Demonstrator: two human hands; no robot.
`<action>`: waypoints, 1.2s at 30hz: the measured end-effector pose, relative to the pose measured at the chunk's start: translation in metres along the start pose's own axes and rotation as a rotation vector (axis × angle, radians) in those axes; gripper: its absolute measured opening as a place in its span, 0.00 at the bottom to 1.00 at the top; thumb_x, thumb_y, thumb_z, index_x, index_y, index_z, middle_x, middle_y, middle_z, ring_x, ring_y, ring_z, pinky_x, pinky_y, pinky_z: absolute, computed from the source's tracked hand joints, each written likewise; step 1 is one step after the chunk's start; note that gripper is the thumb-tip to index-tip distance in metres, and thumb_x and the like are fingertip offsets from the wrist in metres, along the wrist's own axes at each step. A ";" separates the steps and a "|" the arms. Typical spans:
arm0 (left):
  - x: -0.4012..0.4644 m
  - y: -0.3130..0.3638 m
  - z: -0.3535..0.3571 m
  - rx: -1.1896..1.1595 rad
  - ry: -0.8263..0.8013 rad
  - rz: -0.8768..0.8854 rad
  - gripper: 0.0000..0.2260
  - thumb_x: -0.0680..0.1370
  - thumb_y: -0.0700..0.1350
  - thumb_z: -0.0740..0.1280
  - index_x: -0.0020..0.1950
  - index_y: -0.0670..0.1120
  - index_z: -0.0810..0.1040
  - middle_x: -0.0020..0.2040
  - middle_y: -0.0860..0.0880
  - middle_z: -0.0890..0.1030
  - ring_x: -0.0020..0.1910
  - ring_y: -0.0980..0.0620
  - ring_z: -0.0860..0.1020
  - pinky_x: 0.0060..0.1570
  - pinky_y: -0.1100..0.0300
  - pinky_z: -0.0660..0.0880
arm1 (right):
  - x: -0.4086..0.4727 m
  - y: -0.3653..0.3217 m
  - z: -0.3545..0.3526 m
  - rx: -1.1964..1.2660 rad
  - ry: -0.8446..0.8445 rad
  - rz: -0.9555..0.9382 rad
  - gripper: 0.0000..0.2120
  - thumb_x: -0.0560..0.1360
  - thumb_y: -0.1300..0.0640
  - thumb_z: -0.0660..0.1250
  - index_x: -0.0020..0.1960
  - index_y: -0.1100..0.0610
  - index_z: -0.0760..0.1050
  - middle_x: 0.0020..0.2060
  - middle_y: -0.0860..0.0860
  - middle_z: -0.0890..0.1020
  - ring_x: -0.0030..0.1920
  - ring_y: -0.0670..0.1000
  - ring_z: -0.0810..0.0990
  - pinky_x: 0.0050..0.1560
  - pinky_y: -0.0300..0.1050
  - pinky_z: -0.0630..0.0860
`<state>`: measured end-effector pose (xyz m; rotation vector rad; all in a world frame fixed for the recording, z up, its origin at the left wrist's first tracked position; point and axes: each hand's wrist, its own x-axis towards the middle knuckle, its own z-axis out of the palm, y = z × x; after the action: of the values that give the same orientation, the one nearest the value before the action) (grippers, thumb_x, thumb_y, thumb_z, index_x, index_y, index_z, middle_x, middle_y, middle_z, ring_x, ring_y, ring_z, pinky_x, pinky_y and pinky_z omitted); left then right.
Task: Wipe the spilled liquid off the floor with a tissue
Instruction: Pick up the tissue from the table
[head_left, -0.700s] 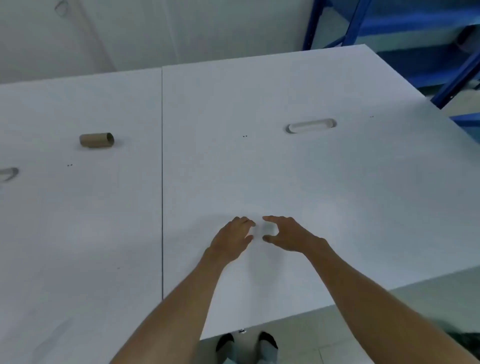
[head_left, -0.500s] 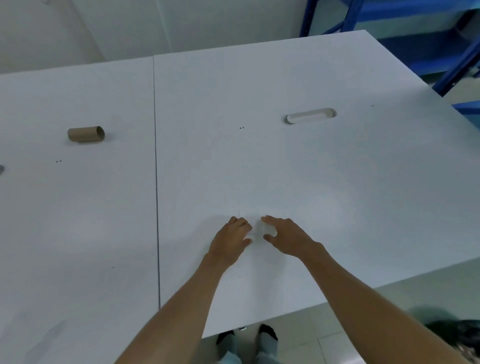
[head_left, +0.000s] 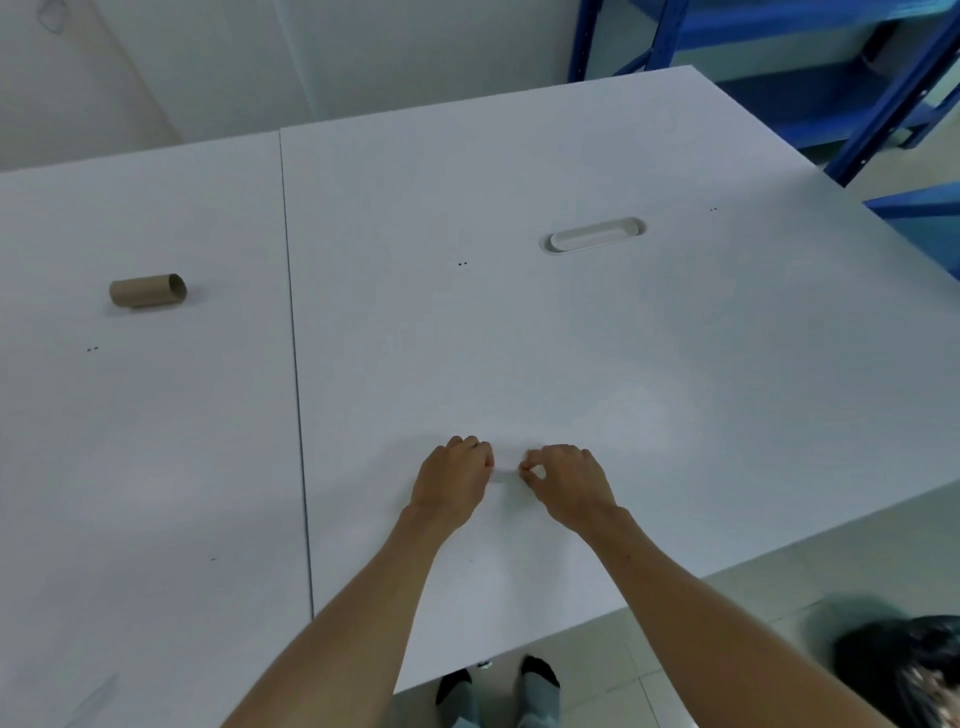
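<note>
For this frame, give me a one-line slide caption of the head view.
Both hands, left hand and right hand, pinch something small and white on the white table; cardboard tube lies far left.

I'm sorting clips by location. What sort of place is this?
Probably a workroom or storage room, not a home. Two plain white tables stand pushed together, one with a cable slot; blue metal shelving stands behind, by a bare wall, and the floor is pale tile.
</note>
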<state>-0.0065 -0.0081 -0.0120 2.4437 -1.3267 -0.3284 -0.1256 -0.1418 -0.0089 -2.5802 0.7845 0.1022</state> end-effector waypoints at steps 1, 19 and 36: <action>0.001 0.000 -0.005 -0.007 -0.016 -0.008 0.05 0.80 0.42 0.62 0.49 0.47 0.78 0.47 0.50 0.80 0.50 0.49 0.75 0.47 0.56 0.72 | 0.002 -0.001 -0.006 0.062 -0.025 0.045 0.07 0.77 0.51 0.67 0.51 0.48 0.82 0.50 0.46 0.84 0.50 0.50 0.81 0.53 0.46 0.75; 0.076 0.077 -0.112 -0.633 -0.137 -0.019 0.15 0.73 0.48 0.72 0.33 0.40 0.75 0.29 0.49 0.70 0.28 0.54 0.65 0.30 0.63 0.61 | -0.002 0.014 -0.185 0.699 0.050 0.183 0.11 0.71 0.48 0.74 0.52 0.49 0.82 0.45 0.49 0.84 0.45 0.49 0.81 0.40 0.41 0.76; 0.080 0.254 -0.140 -0.842 -0.394 0.263 0.14 0.75 0.43 0.73 0.58 0.39 0.82 0.51 0.45 0.86 0.50 0.50 0.84 0.52 0.53 0.81 | -0.144 0.097 -0.263 1.114 0.350 0.310 0.12 0.74 0.58 0.72 0.54 0.64 0.81 0.49 0.57 0.85 0.48 0.55 0.85 0.52 0.52 0.81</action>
<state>-0.1075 -0.1787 0.2144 1.5301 -1.2702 -1.0822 -0.3137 -0.2531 0.2181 -1.4214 0.9776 -0.5514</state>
